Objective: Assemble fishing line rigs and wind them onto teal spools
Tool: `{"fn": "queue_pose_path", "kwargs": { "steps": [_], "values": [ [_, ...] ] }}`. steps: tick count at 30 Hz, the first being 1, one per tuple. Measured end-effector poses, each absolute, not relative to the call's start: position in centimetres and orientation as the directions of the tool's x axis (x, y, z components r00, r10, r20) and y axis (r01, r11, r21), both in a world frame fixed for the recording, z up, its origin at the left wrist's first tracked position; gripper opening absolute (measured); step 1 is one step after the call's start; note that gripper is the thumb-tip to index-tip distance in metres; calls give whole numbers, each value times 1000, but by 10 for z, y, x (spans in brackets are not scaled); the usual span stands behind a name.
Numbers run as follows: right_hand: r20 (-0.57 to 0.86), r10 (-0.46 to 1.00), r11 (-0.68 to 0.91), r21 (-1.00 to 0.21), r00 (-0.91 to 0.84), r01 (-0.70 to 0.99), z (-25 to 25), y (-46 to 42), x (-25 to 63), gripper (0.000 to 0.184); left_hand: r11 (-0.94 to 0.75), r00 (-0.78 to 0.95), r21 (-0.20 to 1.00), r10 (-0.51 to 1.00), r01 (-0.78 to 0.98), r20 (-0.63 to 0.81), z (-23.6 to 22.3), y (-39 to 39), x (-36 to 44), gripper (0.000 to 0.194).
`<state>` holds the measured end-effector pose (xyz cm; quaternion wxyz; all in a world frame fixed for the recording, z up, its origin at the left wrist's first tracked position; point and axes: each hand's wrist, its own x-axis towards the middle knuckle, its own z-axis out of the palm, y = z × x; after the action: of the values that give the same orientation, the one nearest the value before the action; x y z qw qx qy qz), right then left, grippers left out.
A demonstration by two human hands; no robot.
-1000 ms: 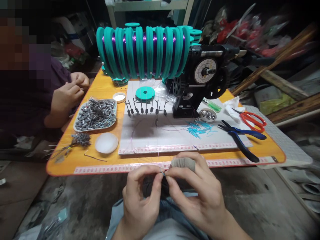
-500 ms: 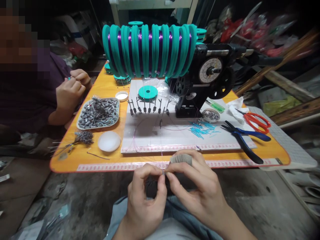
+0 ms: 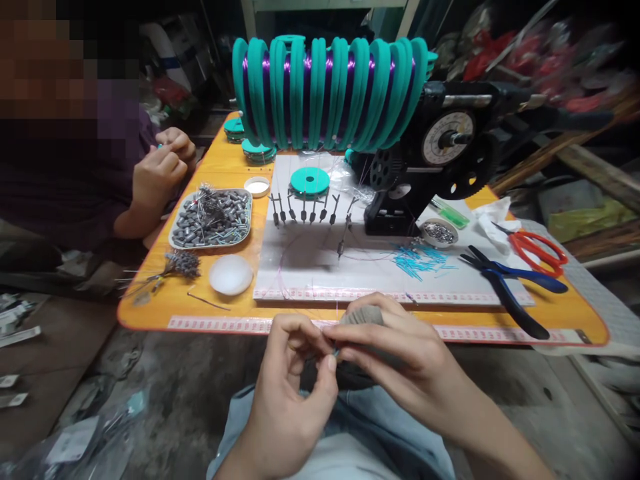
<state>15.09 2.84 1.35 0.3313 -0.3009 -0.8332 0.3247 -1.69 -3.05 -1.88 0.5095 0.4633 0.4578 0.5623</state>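
Bringing their fingertips together just in front of the tabletop [image 3: 145,317], a person works above their lap on a tiny bluish piece [image 3: 335,352]. The left hand [image 3: 296,393] pinches it between thumb and forefinger; the right hand [image 3: 407,353] pinches at the same spot, its thumb and forefinger meeting the left fingertips. The piece is too small to identify. A greyish cloth wrap [image 3: 363,316] covers one finger of the right hand.

Past the hands lies a white board [image 3: 310,280], a printed measuring strip [image 3: 300,295] along its front edge. A second measuring strip [image 3: 220,325] follows the front of the tabletop. Over the board, a row of teal spools [image 3: 320,93] wound with purple line extends from a black machine [image 3: 387,217] with a round dial. Small dark weights [image 3: 303,217] hang in a row on fine lines, near a flat teal spool [image 3: 300,182].

Thin blue tubes [image 3: 417,260] lie scattered on the board, near a small bowl [image 3: 439,246] of metal bits. Pliers [image 3: 515,307] with dark blue handles rest at the right, red-handled scissors [image 3: 516,245] just beyond. At the left stand a tray [image 3: 210,247] heaped with grey cylinders and a round white dish [image 3: 231,275]. Farther left, a co-worker's hands [image 3: 157,173] are held close together.
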Motion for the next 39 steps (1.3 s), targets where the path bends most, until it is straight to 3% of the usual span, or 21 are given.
{"fn": "queue_pose_path", "kwargs": {
  "steps": [7, 12, 16, 22, 26, 33, 39],
  "values": [
    [356, 680, 627, -736, -641, 257, 15, 34, 149, 16, 58, -34, 951, 997, -304, -72, -15, -31, -24, 21],
    [535, 648, 755, -546, -542, 364, 13, 24, 144, 19, 157, 26, 912, 987, -378, -159, -12, -23, -26, 21],
    [592, 624, 781, -456, -509, 427, 13, 19, 144, 18, 157, 16, 902, 986, -403, -165, -10, -16, -24, 5],
    [569, 658, 752, -524, -493, 399, 9, 17, 147, 24, 193, 35, 864, 979, -465, -200, -16, -18, -20, 3],
    [586, 672, 739, -567, -453, 364, 7, 18, 147, 31, 170, -60, 891, 975, -422, -214, -15, -23, -16, 6],
    [576, 714, 700, -611, -399, 370, 2, 17, 152, 34, -10, -125, 991, 992, -134, -7, -18, -24, -22, 5],
    [577, 717, 697, -604, -391, 386, -1, 18, 153, 29, -253, -107, 959, 958, 127, 267, -21, -22, -24, 15]
  ]
}}
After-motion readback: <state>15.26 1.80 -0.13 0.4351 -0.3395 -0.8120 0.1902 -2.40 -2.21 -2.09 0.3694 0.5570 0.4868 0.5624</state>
